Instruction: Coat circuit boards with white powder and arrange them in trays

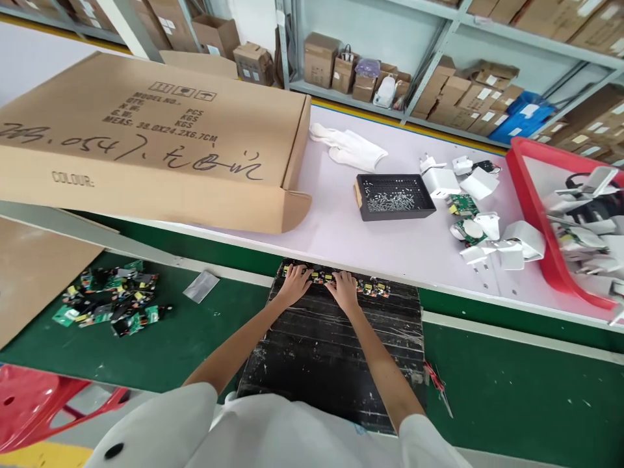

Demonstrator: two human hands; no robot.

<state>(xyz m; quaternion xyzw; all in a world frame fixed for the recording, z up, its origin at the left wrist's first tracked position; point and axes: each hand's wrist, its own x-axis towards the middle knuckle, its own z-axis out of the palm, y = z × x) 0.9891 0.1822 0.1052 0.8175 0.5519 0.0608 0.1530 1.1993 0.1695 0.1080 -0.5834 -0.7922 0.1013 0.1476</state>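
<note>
Both my hands rest at the far edge of a black tape-wrapped tray [331, 351] that lies on the green belt. My left hand [294, 283] and my right hand [344, 290] lie side by side, fingers curled down onto a row of small circuit boards [373, 287] with yellow parts lined up along that edge. The fingertips press on the boards; whether either hand grips one is hidden.
A heap of green circuit boards [112, 300] lies on the belt at left. A large cardboard box [146, 143] overhangs the pale table. A black bin of screws [394, 195], white charger shells [482, 221], white gloves [348, 147] and a red tub [556, 253] sit beyond.
</note>
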